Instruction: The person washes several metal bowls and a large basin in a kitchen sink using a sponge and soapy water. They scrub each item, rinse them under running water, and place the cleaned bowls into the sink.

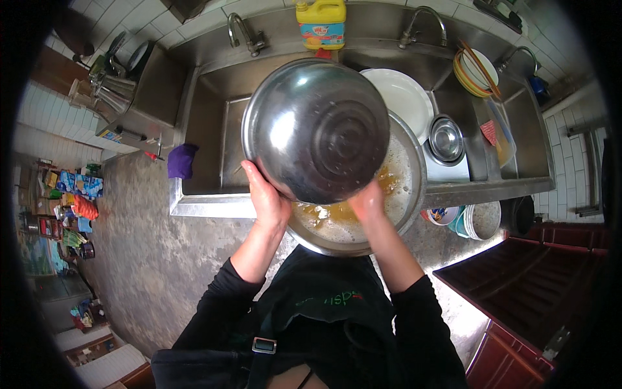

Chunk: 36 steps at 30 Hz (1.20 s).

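Observation:
A large stainless steel bowl (320,131) is held tilted, its wet, ringed underside facing up at me. My left hand (268,194) grips it at the lower left, with the thumb along the outside near the rim. At the lower right edge is my right hand (368,202), slightly blurred. Its fingers pass behind the bowl and are hidden, so its hold cannot be made out. Below both hands sits a wide metal basin (413,204) of foamy, yellowish water (340,214). The held bowl covers part of this basin.
A steel sink (214,204) spans the front, with a yellow jug (320,22) at its back. White plates (401,99), small steel bowls (446,139) and stacked plates with chopsticks (478,70) are at right. A purple cloth (182,160) hangs over the left edge. Buckets (481,221) stand below right.

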Each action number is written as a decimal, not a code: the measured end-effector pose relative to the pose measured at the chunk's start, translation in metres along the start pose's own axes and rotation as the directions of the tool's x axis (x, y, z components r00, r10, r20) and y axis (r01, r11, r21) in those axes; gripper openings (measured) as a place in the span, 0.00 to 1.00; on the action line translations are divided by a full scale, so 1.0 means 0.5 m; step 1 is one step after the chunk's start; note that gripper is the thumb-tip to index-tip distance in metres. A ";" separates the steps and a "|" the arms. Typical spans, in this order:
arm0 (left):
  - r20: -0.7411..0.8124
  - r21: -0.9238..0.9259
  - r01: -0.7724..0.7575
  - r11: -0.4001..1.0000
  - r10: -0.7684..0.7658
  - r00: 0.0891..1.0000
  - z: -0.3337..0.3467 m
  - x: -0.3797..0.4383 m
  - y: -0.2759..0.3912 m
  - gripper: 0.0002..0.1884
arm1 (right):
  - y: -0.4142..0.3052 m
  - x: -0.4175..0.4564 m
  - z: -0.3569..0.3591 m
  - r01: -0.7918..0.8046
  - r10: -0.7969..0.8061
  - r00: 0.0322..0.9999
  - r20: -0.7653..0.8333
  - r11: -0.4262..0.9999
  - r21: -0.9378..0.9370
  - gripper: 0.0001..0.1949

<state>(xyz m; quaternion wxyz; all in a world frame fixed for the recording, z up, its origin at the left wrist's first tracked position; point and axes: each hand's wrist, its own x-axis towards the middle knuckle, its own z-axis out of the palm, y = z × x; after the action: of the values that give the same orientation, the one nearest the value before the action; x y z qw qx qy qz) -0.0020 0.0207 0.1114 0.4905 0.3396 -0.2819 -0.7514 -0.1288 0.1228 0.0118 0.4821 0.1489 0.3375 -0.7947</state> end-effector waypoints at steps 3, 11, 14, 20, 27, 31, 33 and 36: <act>-0.098 0.051 -0.006 0.999 0.011 0.995 0.011 0.030 0.009 0.33 | 0.011 -0.004 -0.042 0.080 -0.037 0.995 0.093 0.850 -0.521 0.19; 0.202 0.433 -0.206 0.878 0.128 0.971 0.120 0.023 0.015 0.12 | -0.214 -0.061 -0.033 0.333 -0.176 0.941 0.290 0.636 -0.696 0.22; 0.927 0.350 -0.905 0.243 0.047 0.372 0.166 0.030 0.001 0.16 | -0.307 -0.101 -0.003 0.283 -0.152 0.903 0.401 0.913 -0.292 0.28; 0.875 -0.276 -0.961 -0.017 -0.418 -0.244 0.196 0.051 -0.080 0.07 | -0.399 -0.101 -0.057 0.069 0.022 0.975 0.222 0.916 -0.396 0.27; 0.968 0.201 -0.977 -0.069 -0.138 0.209 0.170 0.062 -0.074 0.16 | -0.448 0.045 -0.076 0.130 -0.133 0.991 0.016 0.926 -0.355 0.11; 0.767 0.632 -0.761 -0.144 -0.022 0.642 0.037 0.038 -0.038 0.15 | -0.487 0.224 -0.116 0.148 -0.189 0.977 -0.097 0.934 -0.326 0.09; 0.649 0.748 -0.644 -0.161 -0.021 0.760 -0.037 0.015 -0.028 0.15 | -0.481 0.295 -0.118 0.075 -0.117 0.985 -0.130 0.954 -0.291 0.07; 0.515 0.845 -0.525 -0.096 -0.111 0.850 -0.090 -0.026 -0.019 0.16 | -0.466 0.379 -0.143 0.020 -0.094 0.969 -0.228 0.952 -0.307 0.07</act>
<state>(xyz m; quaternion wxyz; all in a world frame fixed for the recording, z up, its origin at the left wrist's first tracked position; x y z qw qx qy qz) 0.0321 0.0322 0.0801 0.1267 0.3583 -0.8851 -0.2686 -0.4299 0.1168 -0.0553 0.4316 0.1587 0.5149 -0.7235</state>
